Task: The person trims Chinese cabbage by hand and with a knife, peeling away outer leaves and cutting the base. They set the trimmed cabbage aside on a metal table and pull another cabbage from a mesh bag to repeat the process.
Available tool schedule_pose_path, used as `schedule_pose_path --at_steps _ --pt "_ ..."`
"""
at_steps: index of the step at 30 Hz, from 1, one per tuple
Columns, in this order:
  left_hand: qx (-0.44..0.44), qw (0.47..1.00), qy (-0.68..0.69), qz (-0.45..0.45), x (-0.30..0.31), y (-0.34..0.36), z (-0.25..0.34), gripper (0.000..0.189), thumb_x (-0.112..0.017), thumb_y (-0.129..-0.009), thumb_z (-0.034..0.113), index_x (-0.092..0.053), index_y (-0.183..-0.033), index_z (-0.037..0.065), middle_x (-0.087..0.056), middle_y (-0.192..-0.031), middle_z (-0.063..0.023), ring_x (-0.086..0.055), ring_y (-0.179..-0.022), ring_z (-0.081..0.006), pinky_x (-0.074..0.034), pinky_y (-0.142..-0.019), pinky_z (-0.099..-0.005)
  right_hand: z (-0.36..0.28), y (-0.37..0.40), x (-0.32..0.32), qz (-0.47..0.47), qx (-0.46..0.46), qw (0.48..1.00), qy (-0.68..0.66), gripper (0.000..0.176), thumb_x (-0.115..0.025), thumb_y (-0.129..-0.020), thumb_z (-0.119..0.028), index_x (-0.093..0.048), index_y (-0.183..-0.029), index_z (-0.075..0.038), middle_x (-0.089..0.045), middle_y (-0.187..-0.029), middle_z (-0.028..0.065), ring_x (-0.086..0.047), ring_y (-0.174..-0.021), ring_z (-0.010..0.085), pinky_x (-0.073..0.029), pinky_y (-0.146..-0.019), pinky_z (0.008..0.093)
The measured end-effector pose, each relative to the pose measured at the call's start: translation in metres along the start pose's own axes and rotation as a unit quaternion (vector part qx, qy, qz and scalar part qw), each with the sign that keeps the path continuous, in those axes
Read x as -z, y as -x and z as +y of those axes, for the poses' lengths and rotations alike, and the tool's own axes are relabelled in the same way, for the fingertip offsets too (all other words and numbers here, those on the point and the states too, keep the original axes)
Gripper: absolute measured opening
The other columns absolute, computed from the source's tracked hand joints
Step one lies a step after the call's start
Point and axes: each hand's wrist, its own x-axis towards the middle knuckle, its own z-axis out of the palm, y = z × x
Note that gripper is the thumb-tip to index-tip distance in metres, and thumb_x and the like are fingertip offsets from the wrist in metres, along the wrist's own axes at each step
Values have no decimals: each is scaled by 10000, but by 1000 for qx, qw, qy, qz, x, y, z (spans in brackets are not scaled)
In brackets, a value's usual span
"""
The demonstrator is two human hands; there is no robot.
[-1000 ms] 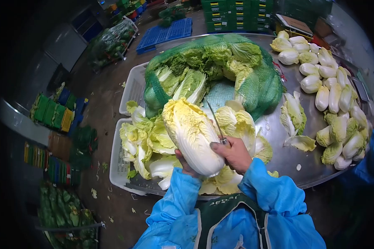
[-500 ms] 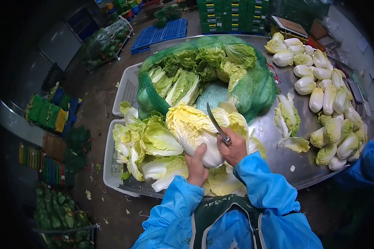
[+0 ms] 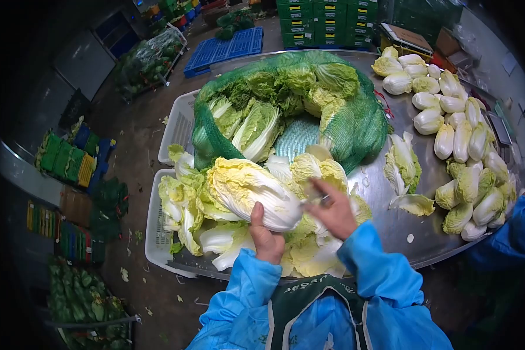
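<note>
My left hand [image 3: 266, 236] grips the underside of a yellow-white cabbage head [image 3: 253, 192], thumb on its near side. The cabbage lies tilted, its leafy top to the left and its white base to the right. Just right of that base, my right hand [image 3: 334, 211] is closed round the knife [image 3: 320, 197], whose blade is smeared by motion. Loose leaves [image 3: 230, 236] lie under and beside the cabbage. Behind it, a green net bag [image 3: 361, 128] stands open with several cabbages [image 3: 259, 129] inside.
Several pale trimmed cabbages [image 3: 462, 139] are piled on the metal table [image 3: 390, 233] at the right, near a leafy piece [image 3: 402, 163]. White crates [image 3: 154, 233] line the left edge. Beyond are a blue pallet [image 3: 227, 51] and stacked green crates [image 3: 326, 23]. Blue fabric [image 3: 510, 233] shows at the right edge.
The cabbage has turned flatter, its leafy top moving left and down. My left hand has shifted slightly left and down. My right hand has moved right, off the cabbage base, with the knife.
</note>
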Motion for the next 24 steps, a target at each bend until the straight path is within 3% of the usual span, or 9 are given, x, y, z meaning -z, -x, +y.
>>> schedule_pose_path --at_steps 1,2,4,5,7,10,13,17,24 --pt "0 1000 -1 -1 -1 0 -2 572 -584 -846 336 -397 -1311 59 -501 -1272 -101 -483 -1166 -263 -366 -1021 -418 -6 6 -13 -12 -20 999 -34 663 -776 -712 -295 -507 -1211 49 -586 -1126 191 -564 -1026 214 -457 -865 321" --pt "-15 1000 -14 -4 -2 0 -5 566 -583 -848 335 -401 -1306 57 -505 -1267 -98 -488 -1160 -257 -366 -1019 -410 7 8 -29 20 35 999 -22 569 -754 -741 -255 -534 -1167 51 -619 -1033 192 -591 -942 189 -476 -811 298" --pt "-32 999 -27 -7 -5 2 -7 560 -581 -850 334 -405 -1302 54 -508 -1262 -96 -492 -1154 -251 -366 -1017 -403 -6 8 -34 40 -33 991 -121 440 -726 -767 -213 -576 -1093 43 -649 -847 153 -615 -746 187 -491 -674 286" --pt "-24 1000 -15 -1 -9 4 -5 555 -580 -852 332 -407 -1299 53 -512 -1257 -94 -495 -1150 -245 -365 -1017 -397 -9 6 -32 39 -33 991 -122 440 -726 -767 -213 -576 -1093 43 -649 -847 153 -615 -746 187 -491 -674 286" --pt "-15 1000 -2 4 -11 6 -6 550 -579 -854 330 -409 -1296 52 -515 -1252 -92 -498 -1146 -239 -364 -1016 -390 -14 3 -30 56 -16 997 -47 265 -686 -794 -152 -609 -975 26 -603 -649 118 -567 -567 156 -460 -538 296" --pt "-2 1000 -5 30 -9 5 -12 543 -577 -857 323 -408 -1296 51 -517 -1248 -92 -499 -1145 -235 -368 -1013 -389 2 0 -36 113 20 993 -3 151 -657 -803 -117 -587 -839 12 -528 -556 111 -503 -495 124 -412 -470 310" --pt "-22 999 -43 18 -1 4 -16 540 -574 -861 320 -406 -1297 50 -515 -1249 -96 -495 -1153 -238 -370 -1014 -395 11 1 -32 112 26 992 44 154 -631 -809 -99 -538 -745 6 -468 -513 108 -462 -481 85 -385 -441 306" --pt "11 1000 -24 1 -3 7 -13 549 -578 -858 324 -402 -1300 49 -509 -1259 -101 -489 -1163 -249 -368 -1019 -408 16 -3 -24 139 40 989 11 192 -626 -814 -107 -516 -708 10 -450 -492 86 -439 -465 77 -355 -420 301" --pt "81 996 28 -40 6 17 -3 576 -565 -844 406 -432 -1294 72 -518 -1269 -102 -498 -1158 -273 -367 -1020 -440 34 -11 0 122 -85 979 -138 192 -619 -838 -164 -577 -739 -5 -508 -521 -13 -421 -430 52 -326 -384 252"
